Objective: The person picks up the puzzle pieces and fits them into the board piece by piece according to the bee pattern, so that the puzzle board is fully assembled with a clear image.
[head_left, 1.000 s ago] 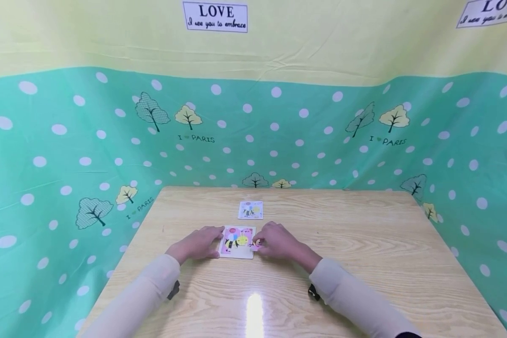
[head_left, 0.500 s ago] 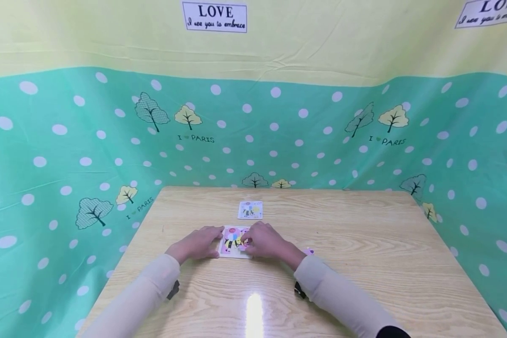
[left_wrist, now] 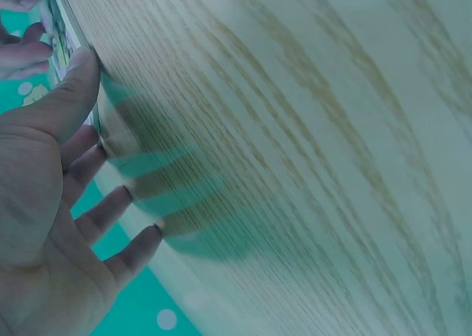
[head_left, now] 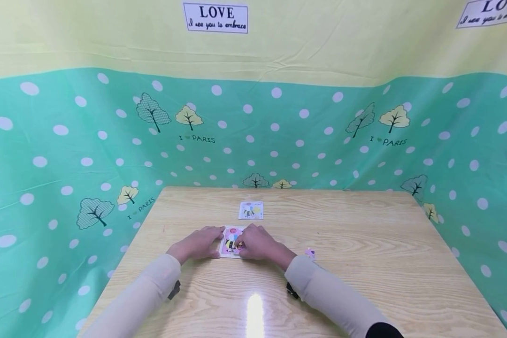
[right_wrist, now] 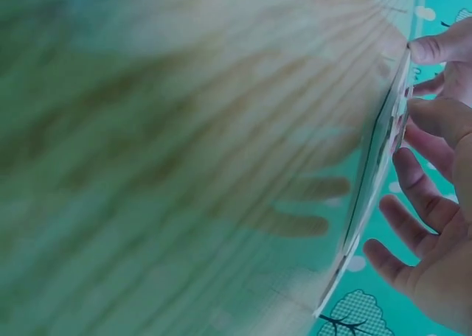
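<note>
A small jigsaw puzzle with a cartoon bee on pink lies in its white-edged tray [head_left: 229,256] on the table. My left hand [head_left: 202,242] steadies the tray's left side, thumb at the near corner and forefinger at the far one. In the left wrist view the fingers [left_wrist: 116,212] extend down to the wood. Over the tray's right half, my right hand [head_left: 258,242] pinches a puzzle piece between thumb and forefinger, the piece mostly hidden by the fingers. The right wrist view shows the tray's thin edge [right_wrist: 363,196] beside the spread other fingers [right_wrist: 398,222].
A paler card [head_left: 251,211] with the same bee picture lies just behind the tray. One loose purple-pink puzzle piece [head_left: 310,253] sits to the right, beyond my right wrist. The wooden table [head_left: 363,225] is enclosed by a green dotted curtain [head_left: 304,141].
My right hand has moved left with the piece, from the tray's right edge to over the picture. The loose piece at the right has come into view. My left hand has stayed put.
</note>
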The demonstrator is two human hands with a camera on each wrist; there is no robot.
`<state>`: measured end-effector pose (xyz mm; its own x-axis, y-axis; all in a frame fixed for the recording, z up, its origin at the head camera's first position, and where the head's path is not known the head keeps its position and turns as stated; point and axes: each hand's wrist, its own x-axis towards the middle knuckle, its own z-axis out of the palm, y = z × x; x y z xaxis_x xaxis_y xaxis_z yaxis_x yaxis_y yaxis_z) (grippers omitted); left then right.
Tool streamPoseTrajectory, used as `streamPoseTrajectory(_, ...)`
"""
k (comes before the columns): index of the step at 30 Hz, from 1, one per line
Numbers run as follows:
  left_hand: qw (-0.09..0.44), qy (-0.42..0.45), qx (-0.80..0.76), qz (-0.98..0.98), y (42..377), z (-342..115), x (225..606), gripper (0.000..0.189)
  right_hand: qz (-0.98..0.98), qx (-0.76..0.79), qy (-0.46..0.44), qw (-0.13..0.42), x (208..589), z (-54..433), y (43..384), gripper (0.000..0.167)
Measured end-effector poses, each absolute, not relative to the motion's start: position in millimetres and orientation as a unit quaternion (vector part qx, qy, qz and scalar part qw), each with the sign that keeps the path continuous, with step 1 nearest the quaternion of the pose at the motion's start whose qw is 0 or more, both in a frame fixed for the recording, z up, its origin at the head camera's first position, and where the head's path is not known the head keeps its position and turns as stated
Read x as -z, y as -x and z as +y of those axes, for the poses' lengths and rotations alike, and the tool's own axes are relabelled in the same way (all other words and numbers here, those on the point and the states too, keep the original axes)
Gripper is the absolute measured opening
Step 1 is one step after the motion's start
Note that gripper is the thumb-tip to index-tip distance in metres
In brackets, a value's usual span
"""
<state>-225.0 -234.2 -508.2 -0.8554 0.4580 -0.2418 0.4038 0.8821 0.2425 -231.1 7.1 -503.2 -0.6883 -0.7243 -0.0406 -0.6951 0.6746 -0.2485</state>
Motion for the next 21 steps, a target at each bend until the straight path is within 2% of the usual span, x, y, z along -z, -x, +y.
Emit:
streamPoseTrajectory(7, 0.146, -0.220, -0.093, 0.960, 226.0, -235.0, 512.2, 0.075, 0.913, 0.096, 0.390, 0.068, 508.4, 0.8, 232.7, 0.030)
streamPoseTrajectory(15, 0.145, -0.223, -0.093, 0.959, 226.7, -235.6, 512.9, 0.082, 0.916, 0.095, 0.383, 0.072, 508.0, -3.8, 233.6, 0.030)
streamPoseTrajectory(21, 0.140, -0.230, -0.099, 0.958, 226.4, -235.4, 511.5, 0.077, 0.916, 0.089, 0.382, 0.078, 507.1, -5.7, 233.8, 0.026)
